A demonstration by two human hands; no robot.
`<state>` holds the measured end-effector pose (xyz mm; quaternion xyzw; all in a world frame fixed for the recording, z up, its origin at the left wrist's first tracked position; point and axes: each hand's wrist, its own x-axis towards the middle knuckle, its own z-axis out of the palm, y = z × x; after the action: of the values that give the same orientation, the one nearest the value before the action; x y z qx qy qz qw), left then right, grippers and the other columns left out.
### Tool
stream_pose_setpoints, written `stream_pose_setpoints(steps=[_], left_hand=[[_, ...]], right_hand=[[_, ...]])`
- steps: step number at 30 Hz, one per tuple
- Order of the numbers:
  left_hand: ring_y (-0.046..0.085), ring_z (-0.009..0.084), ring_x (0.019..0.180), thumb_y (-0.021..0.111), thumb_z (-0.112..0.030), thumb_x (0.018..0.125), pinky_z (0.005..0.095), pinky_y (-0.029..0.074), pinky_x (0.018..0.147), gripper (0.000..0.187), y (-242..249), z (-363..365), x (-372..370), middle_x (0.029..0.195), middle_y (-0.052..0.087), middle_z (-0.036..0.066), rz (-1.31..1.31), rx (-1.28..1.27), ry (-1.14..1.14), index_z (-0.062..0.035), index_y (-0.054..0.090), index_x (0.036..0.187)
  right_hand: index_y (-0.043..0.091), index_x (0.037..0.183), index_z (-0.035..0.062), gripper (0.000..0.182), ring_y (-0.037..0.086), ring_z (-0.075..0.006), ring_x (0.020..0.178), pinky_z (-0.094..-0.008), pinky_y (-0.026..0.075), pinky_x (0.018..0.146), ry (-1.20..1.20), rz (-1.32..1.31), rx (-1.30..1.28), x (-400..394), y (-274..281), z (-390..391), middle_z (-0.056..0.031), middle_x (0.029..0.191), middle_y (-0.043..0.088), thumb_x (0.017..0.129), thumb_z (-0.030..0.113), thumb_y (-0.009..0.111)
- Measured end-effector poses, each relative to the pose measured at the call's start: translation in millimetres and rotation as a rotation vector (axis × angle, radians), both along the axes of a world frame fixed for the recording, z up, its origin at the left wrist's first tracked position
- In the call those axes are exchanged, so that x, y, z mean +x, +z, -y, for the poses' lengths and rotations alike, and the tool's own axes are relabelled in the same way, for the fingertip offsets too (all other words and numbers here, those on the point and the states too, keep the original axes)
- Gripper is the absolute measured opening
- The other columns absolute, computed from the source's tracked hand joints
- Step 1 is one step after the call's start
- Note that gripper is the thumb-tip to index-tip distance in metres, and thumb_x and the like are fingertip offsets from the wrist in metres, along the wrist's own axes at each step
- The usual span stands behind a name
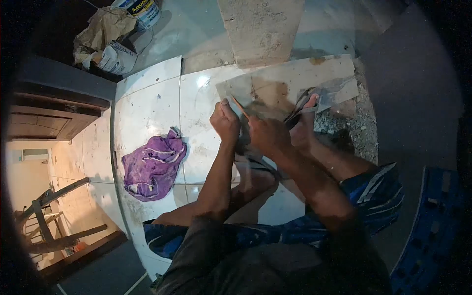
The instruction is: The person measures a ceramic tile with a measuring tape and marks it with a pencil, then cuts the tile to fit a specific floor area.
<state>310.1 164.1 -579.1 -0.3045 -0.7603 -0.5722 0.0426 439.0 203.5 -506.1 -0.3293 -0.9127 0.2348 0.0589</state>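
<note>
My left hand point(225, 121) is closed in a fist in the middle of the view, thumb on top; what it holds, if anything, is hidden. Just right of it, my right hand point(268, 136) grips a thin orange-brown stick-like tool point(240, 106), which points up and left between the hands. Beyond both hands lies a pale flat sheet or slab point(275, 81) with a brown shadowed patch. Dark straps of a sandal point(298, 106) show on a foot right of my right hand. The hands are close together but apart.
A crumpled purple cloth point(155, 164) lies on the white tiles point(147, 105) at left. A bucket point(146, 14) and a crumpled sack point(117, 58) stand at the upper left. Rubble point(361, 120) borders the tiles at right. A blue crate-like object point(432, 221) is at far right.
</note>
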Motion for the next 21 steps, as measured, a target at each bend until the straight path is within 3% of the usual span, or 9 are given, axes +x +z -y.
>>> stream_pose_setpoints(steps=[3,7,10,13,16,18,21], left_hand=[[0.046,0.0342,0.048,0.044,-0.023,0.101,0.0436,0.037,0.049,0.04,1,6,2,0.057,0.048,0.02,-0.083,-0.035,-0.025,-0.0001,0.049,0.068],[0.048,0.0353,0.051,0.043,-0.024,0.101,0.044,0.038,0.05,0.041,3,0,2,0.06,0.051,0.02,-0.074,-0.032,-0.013,-0.0003,0.049,0.068],[0.049,0.0344,0.051,0.043,-0.024,0.101,0.043,0.038,0.051,0.041,4,-5,3,0.06,0.051,0.021,-0.019,-0.017,0.016,0.0,0.049,0.069],[0.05,0.0332,0.05,0.043,-0.024,0.102,0.0424,0.038,0.05,0.041,7,10,9,0.059,0.051,0.02,-0.106,-0.058,-0.038,0.0007,0.051,0.07],[0.05,0.0314,0.05,0.043,-0.025,0.102,0.0415,0.038,0.049,0.042,3,0,4,0.058,0.05,0.019,0.016,-0.017,-0.062,0.0007,0.05,0.069],[0.05,0.0288,0.049,0.044,-0.027,0.102,0.0406,0.037,0.049,0.044,-8,-2,-1,0.056,0.049,0.017,-0.12,0.02,0.005,-0.0001,0.048,0.067],[0.052,0.031,0.051,0.044,-0.026,0.101,0.0416,0.038,0.049,0.043,3,-4,6,0.058,0.051,0.019,-0.07,0.022,0.01,0.0001,0.05,0.068]], right_hand=[[0.063,0.088,0.0051,0.022,0.067,-0.0398,0.071,-0.0502,0.054,0.064,-0.034,-0.205,0.056,-42,0,-17,-0.0225,0.073,0.065,0.091,0.025,0.054],[0.062,0.089,0.0039,0.026,0.067,-0.0399,0.071,-0.051,0.053,0.063,-0.048,-0.2,0.121,-39,6,-19,-0.0227,0.075,0.066,0.092,0.029,0.055],[0.063,0.091,0.0035,0.028,0.066,-0.0404,0.071,-0.0511,0.053,0.062,-0.012,-0.126,-0.025,-2,3,-7,-0.0227,0.076,0.066,0.092,0.03,0.054],[0.064,0.092,0.0028,0.023,0.067,-0.0398,0.073,-0.0502,0.054,0.064,-0.027,-0.238,0.012,-27,-2,-13,-0.0224,0.077,0.066,0.091,0.024,0.053],[0.064,0.093,0.0017,0.018,0.067,-0.0389,0.077,-0.0487,0.054,0.067,-0.031,-0.207,0.057,-34,3,-17,-0.022,0.079,0.066,0.088,0.013,0.052],[0.065,0.093,0.0007,0.03,0.068,-0.0392,0.077,-0.0498,0.054,0.071,0.052,-0.092,0.044,-5,-5,0,-0.0239,0.079,0.066,0.091,0.028,0.054],[0.065,0.09,-0.0004,0.033,0.069,-0.039,0.075,-0.0483,0.055,0.07,0.02,-0.168,0.174,1,-12,1,-0.0228,0.076,0.066,0.091,0.031,0.055]])
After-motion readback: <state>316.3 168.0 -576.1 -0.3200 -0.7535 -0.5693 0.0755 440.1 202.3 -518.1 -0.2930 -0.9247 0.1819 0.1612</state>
